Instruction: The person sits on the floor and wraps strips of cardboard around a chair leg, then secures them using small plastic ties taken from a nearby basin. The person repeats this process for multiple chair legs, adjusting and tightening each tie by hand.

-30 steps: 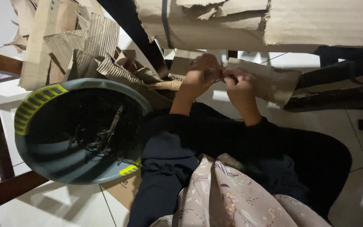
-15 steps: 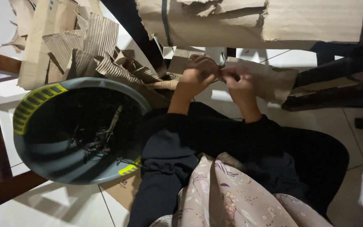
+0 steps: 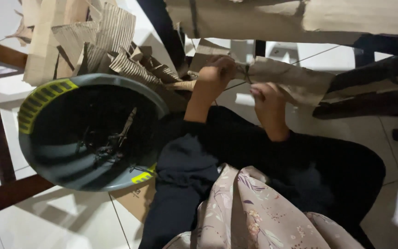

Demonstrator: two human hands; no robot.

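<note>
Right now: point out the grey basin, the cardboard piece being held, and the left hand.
grey basin (image 3: 47, 159), head view, bare inner wall.
cardboard piece (image 3: 295, 80), head view, flat middle.
left hand (image 3: 215, 74), head view, back of hand.

Left hand (image 3: 215, 74) and right hand (image 3: 266, 99) gripping cardboard piece (image 3: 291, 78), grey basin (image 3: 47, 157) beside

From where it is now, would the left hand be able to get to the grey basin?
Probably yes. The left hand grips the brown cardboard sheet with the right hand; the grey basin lies open just beside its forearm, nothing between. It would have to let go first.
</note>
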